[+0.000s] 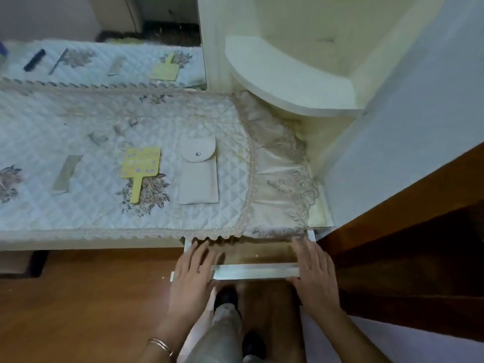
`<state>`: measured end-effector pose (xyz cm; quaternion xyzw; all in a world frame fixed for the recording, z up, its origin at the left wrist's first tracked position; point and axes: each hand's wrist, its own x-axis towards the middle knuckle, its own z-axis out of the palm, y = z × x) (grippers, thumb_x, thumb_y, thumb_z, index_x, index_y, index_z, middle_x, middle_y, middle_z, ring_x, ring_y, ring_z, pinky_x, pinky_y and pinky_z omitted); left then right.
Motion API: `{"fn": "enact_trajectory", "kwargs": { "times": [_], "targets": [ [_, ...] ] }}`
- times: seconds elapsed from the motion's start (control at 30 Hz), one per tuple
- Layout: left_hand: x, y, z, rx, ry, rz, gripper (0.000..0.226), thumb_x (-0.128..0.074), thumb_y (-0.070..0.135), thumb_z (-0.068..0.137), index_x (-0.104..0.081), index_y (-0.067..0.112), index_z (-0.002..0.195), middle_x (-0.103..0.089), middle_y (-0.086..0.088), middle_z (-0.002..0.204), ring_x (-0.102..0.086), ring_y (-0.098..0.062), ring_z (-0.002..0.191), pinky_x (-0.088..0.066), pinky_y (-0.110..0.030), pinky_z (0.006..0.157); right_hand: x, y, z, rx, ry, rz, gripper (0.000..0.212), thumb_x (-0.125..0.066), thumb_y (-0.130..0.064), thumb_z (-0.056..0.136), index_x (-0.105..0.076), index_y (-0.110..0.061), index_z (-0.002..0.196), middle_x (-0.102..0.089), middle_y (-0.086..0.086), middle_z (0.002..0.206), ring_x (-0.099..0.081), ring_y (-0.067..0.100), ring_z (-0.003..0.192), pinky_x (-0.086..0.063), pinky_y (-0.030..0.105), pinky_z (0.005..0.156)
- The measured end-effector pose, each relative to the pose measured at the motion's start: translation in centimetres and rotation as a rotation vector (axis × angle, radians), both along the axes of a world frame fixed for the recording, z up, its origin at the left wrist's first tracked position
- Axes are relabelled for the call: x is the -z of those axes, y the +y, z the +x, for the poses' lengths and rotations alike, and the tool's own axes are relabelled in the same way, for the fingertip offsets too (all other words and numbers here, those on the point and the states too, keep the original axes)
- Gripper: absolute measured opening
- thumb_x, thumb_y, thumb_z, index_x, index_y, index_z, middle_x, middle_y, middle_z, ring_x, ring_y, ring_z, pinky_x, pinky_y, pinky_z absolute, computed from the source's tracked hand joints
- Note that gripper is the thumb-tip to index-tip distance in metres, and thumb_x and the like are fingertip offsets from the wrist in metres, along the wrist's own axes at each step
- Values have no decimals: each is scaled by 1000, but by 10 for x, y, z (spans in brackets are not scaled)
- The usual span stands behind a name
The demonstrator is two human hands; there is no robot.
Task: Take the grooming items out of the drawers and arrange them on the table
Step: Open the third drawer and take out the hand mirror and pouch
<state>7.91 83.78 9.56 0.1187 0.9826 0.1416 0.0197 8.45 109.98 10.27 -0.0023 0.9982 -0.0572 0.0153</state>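
Both your hands lie flat and spread on the front of the slightly open drawer (255,271), gripping nothing.

Your left hand (192,279) sits at 7 o'clock, your right hand (313,276) at 5. The yellow paddle brush (140,169), pale comb (65,174) and soft snap pouch (199,171) already lie on the quilted table cover (78,218) near 11; they look light, so lift them by handle or edge. The cover probably slides; its lace overhangs the drawer.

A home bedroom: a dressing table (318,221) under a quilted lace-edged cover (104,210), a mirror (104,35) behind it, a corner shelf (288,82) beside it, wooden floor (78,297) below.
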Motion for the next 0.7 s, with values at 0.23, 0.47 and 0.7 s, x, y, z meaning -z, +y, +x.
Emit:
{"fn": "enact_trajectory", "kwargs": {
  "times": [0.23, 0.47, 0.7],
  "targets": [
    [4, -2, -75, -17, 65, -22, 90, -89, 26, 48, -45, 18, 126, -56, -13, 129, -33, -28, 125, -6, -35, 111, 11, -8, -69, 82, 55, 79, 98, -90, -20, 40, -42, -22, 126, -60, 9, 126, -34, 22, 121, -34, 43, 102],
    [8, 0, -97, -84, 150, -33, 54, -34, 15, 59, -55, 22, 108, -42, -1, 117, -38, -29, 111, -25, -40, 89, 16, -13, -83, 169, 126, 11, 71, -86, -22, 52, -50, -23, 112, -58, 11, 117, -39, 28, 112, -42, 48, 87],
    [0, 2, -96, -63, 59, -66, 74, -77, 5, 43, -52, 21, 110, -43, -5, 119, -38, -29, 112, -24, -39, 91, 13, -10, -82, 120, 128, -27, 70, -83, -24, 56, -47, -22, 115, -48, 9, 123, -38, 28, 114, -37, 48, 91]
  ]
}}
